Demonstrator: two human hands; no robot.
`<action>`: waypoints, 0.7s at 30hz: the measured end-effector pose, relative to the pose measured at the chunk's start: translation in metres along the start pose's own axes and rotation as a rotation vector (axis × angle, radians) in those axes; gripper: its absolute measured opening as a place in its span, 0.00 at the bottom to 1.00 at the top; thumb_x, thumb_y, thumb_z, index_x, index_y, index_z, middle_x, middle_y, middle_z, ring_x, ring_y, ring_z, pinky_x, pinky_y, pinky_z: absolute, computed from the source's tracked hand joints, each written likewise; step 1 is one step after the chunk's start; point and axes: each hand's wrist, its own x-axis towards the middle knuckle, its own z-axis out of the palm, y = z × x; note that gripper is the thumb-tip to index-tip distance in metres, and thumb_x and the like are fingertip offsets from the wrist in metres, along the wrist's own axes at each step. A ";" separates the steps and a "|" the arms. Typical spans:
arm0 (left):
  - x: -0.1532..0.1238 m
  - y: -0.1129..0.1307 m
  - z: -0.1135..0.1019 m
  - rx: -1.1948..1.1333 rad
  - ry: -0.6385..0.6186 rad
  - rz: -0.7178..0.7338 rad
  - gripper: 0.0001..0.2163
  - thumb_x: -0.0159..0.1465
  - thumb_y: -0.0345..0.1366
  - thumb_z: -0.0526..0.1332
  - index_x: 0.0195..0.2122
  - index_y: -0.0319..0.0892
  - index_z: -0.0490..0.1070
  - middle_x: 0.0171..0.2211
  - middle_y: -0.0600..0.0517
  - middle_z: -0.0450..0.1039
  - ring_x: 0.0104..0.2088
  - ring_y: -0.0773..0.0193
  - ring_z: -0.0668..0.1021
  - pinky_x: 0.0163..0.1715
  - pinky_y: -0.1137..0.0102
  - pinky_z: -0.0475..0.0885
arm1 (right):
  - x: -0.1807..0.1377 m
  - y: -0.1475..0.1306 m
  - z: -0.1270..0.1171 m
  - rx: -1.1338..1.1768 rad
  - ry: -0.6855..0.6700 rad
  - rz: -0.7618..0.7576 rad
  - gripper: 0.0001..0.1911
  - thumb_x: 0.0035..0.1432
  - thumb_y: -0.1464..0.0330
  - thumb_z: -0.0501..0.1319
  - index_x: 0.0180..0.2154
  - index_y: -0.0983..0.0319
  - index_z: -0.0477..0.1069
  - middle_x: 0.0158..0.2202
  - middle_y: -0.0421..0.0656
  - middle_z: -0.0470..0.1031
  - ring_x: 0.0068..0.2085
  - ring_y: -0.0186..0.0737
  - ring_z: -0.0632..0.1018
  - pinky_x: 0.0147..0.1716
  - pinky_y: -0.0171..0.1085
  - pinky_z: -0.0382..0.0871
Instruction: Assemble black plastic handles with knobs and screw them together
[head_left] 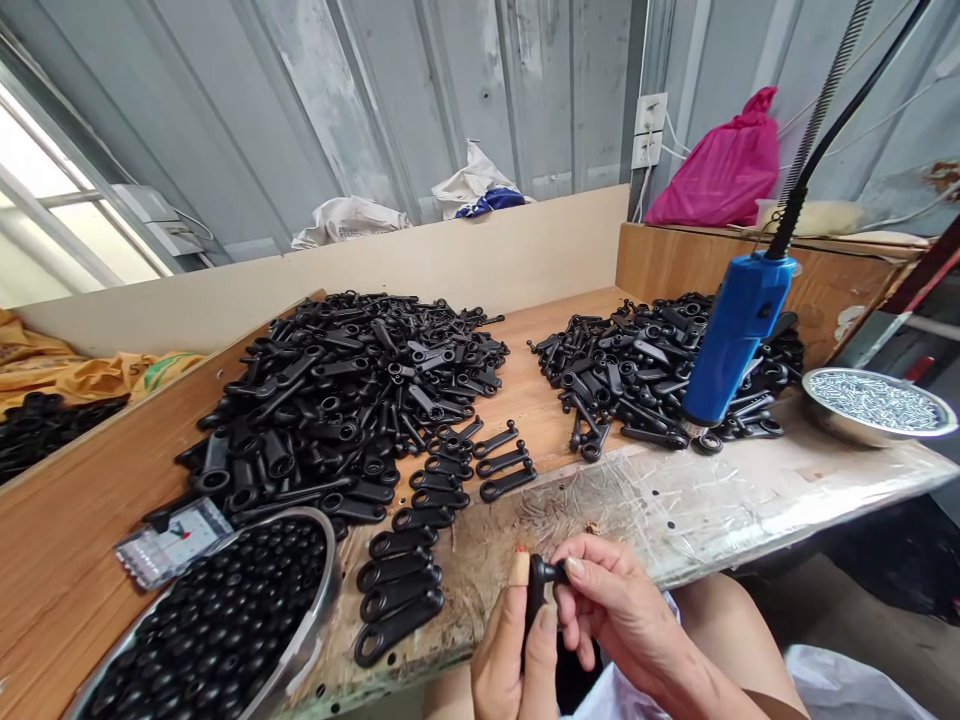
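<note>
Wooden workbench (67,540): left hand (514,650) & right hand (622,615) both grip small black part (536,585); black parts pile (337,400) up-left, blue driver (731,340) up-right.

On the tabletop (720,500), a big pile (345,400) lies left, a smaller pile (645,370) right. A bowl (315,620) sits before the big pile; a dish (877,405) lies far right.

Black part (537,590) mostly hidden between left hand (514,650) and right hand (622,610); steel bowl (315,610) cut off at bottom edge.
</note>
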 end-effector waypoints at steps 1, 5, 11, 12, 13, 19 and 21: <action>-0.001 -0.004 0.001 0.052 0.005 0.101 0.15 0.58 0.38 0.59 0.47 0.48 0.70 0.45 0.51 0.74 0.45 0.60 0.75 0.47 0.70 0.69 | -0.001 -0.001 0.001 0.003 0.003 0.009 0.18 0.44 0.61 0.69 0.26 0.68 0.67 0.15 0.40 0.70 0.14 0.30 0.71 0.08 0.23 0.62; -0.001 -0.015 0.002 0.340 0.016 0.583 0.20 0.63 0.29 0.52 0.56 0.45 0.58 0.42 0.47 0.74 0.39 0.68 0.76 0.40 0.75 0.69 | -0.004 -0.002 0.004 0.021 0.047 0.024 0.19 0.42 0.60 0.69 0.25 0.67 0.66 0.12 0.39 0.68 0.12 0.29 0.68 0.07 0.23 0.59; 0.011 -0.013 -0.010 0.672 -0.074 0.938 0.24 0.63 0.28 0.50 0.61 0.37 0.47 0.31 0.44 0.74 0.27 0.66 0.76 0.26 0.74 0.71 | -0.011 -0.004 0.007 -0.016 0.145 0.078 0.22 0.39 0.57 0.70 0.20 0.65 0.62 0.10 0.36 0.65 0.10 0.27 0.65 0.05 0.22 0.53; 0.011 -0.014 -0.011 0.690 -0.072 0.952 0.24 0.63 0.28 0.50 0.61 0.36 0.46 0.31 0.43 0.74 0.28 0.66 0.76 0.26 0.74 0.71 | -0.011 -0.005 0.007 -0.030 0.152 0.094 0.22 0.38 0.57 0.70 0.19 0.65 0.61 0.10 0.36 0.64 0.10 0.27 0.64 0.05 0.22 0.52; 0.010 -0.016 -0.011 0.702 -0.068 0.954 0.25 0.63 0.27 0.51 0.61 0.35 0.46 0.31 0.42 0.74 0.28 0.65 0.76 0.26 0.74 0.71 | -0.011 -0.005 0.008 -0.045 0.156 0.109 0.23 0.38 0.56 0.70 0.19 0.65 0.61 0.09 0.35 0.63 0.09 0.27 0.64 0.05 0.22 0.50; 0.001 -0.029 -0.007 0.384 -0.093 0.576 0.20 0.63 0.29 0.50 0.58 0.43 0.56 0.32 0.45 0.75 0.30 0.64 0.76 0.31 0.71 0.71 | -0.005 -0.008 0.007 -0.290 0.163 0.151 0.28 0.39 0.49 0.66 0.17 0.61 0.53 0.07 0.29 0.51 0.09 0.24 0.56 0.07 0.24 0.43; 0.006 -0.029 -0.005 0.110 -0.169 0.109 0.17 0.63 0.39 0.51 0.53 0.44 0.64 0.23 0.51 0.73 0.22 0.68 0.74 0.23 0.75 0.68 | -0.002 -0.010 0.006 -0.570 0.118 0.072 0.27 0.46 0.47 0.59 0.18 0.61 0.55 0.09 0.32 0.53 0.11 0.25 0.58 0.09 0.26 0.47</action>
